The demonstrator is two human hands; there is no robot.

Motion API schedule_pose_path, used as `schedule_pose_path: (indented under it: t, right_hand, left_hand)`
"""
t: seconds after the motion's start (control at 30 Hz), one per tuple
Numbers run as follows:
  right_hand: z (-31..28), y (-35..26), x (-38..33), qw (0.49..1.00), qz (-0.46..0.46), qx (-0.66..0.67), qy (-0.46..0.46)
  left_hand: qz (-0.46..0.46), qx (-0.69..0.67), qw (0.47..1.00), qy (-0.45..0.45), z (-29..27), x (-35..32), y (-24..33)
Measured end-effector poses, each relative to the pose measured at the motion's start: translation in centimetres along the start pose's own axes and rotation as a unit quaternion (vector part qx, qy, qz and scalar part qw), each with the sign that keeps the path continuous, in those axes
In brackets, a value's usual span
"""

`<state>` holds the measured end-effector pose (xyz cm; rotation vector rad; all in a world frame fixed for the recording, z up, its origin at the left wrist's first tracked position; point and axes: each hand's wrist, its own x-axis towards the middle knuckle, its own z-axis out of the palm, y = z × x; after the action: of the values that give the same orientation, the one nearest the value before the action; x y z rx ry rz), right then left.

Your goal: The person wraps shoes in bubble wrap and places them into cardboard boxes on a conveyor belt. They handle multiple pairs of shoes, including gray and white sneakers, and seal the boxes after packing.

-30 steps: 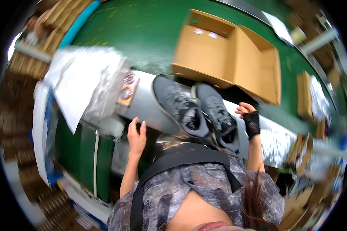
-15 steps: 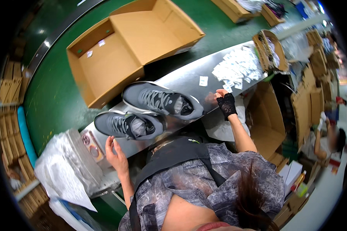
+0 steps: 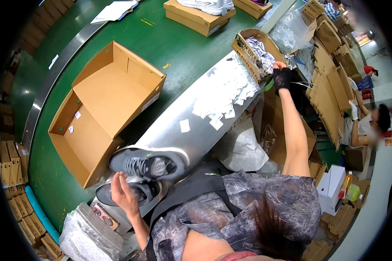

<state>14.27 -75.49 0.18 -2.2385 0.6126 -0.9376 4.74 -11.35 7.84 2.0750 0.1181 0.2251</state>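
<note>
1. Pair of grey sneakers lying on the metal table, roughly 8 o'clock in the view, one shoe above the other, both on their sides.
2. Left hand resting flat against the lower sneaker, fingers spread, not clenched, just touching, nothing gripped.
3. Right hand in a black glove, way out at 1 o'clock, reaching into the small carton of paper slips. Can't tell if anything's pinched in there.
4. Probably light and springy: soft mesh upper, stiffer rubber sole. Not fragile, not slippery.
5. Best hold looks like the heel or around the sole edge; upper would just squash.
6. Upper shoe sits just past the left fingertips, toward 1 o'clock from the palm.
7. Open brown shoebox at 10 o'clock on the green belt.
</note>
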Motion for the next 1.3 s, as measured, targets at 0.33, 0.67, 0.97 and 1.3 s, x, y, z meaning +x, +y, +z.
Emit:
schedule_pose_path:
  t: [0.33, 0.67, 0.97, 1.3]
  right_hand:
    - [6.1, 23.3, 13.3, 0.898, -0.113, -0.319, -0.282]
    - [1.7, 4.6, 8.3, 0.991, -0.092, 0.035, -0.085]
    - [-6.0, 8.4, -7.6, 0.927, 0.279, 0.250, 0.001]
    - [-0.7, 16.5, -7.3, 0.855, 0.439, 0.216, -0.171]
  left_hand:
    - [0.015, 0.111, 0.992, 0.062, 5.9, 0.3, 5.3]
    - [-0.016, 0.101, 0.994, 0.049, 8.4, 1.0, 6.5]
    - [0.136, 0.044, 0.960, -0.239, 17.2, 6.6, 11.2]
    - [0.416, 0.077, 0.731, -0.536, 40.9, 5.6, 18.6]
